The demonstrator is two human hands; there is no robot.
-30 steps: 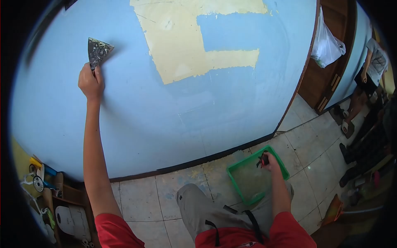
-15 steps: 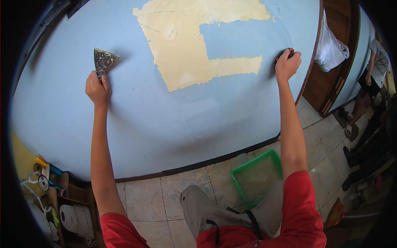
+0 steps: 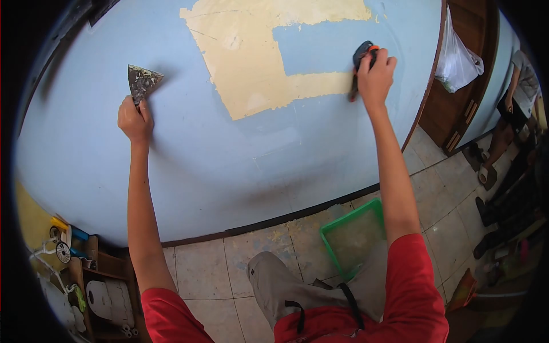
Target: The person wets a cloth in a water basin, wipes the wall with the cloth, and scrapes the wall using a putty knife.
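Note:
My left hand (image 3: pixel 135 119) is closed around the handle of a putty knife (image 3: pixel 143 82). Its wide triangular blade points up, is smeared with dried material, and is close to the blue wall (image 3: pixel 189 177). Farther right, my right hand (image 3: pixel 376 80) grips a black-and-orange hand tool (image 3: pixel 362 55), shaped somewhat like a sanding block. That tool is at the wall, by the right end of the lower strip of a bare cream patch (image 3: pixel 246 68). Ragged blue paint edges border this patch. Whether the tool's face touches the wall is hard to see.
A green tray (image 3: pixel 337 257) with dusty contents is on the tiled floor beside my legs. Shelves (image 3: pixel 106 268) with toys are at lower left. On the right, a white plastic bag (image 3: pixel 457 60) hangs by a wooden door (image 3: pixel 457 108). Another person (image 3: pixel 517 91) is at far right.
My right hand has swung left with the black-and-orange tool, from the plain blue paint toward the cream strip's end, and the tool has turned upright. The left hand has stayed nearly still.

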